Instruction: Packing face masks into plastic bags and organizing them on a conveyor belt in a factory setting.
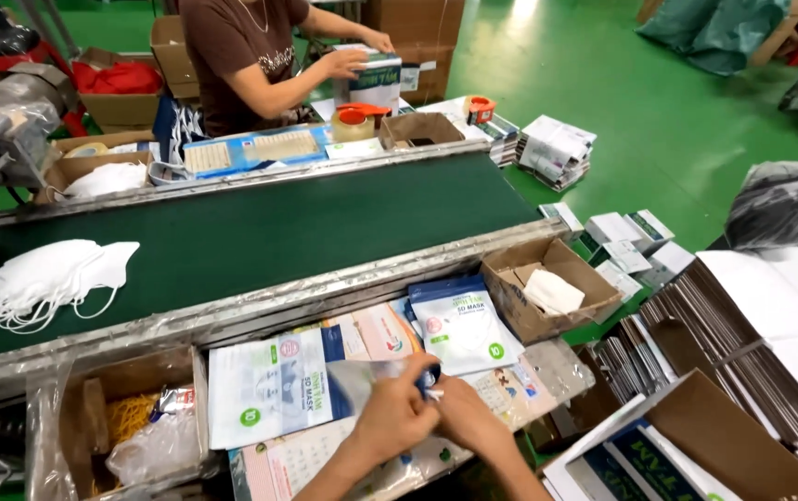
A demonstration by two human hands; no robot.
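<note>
Hands met at the near desk edge: left hand (397, 417) and right hand (464, 419) pinched a clear mask pouch (362, 380); grip should stay even along its top edge.

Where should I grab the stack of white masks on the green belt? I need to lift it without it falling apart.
Take the white masks across the folded bodies, coming from above and from the near edge of the belt. They lie flat and fanned, so pinching the whole pile holds it together. The ear loops trail loose at the left and near side: poor holds.
</note>
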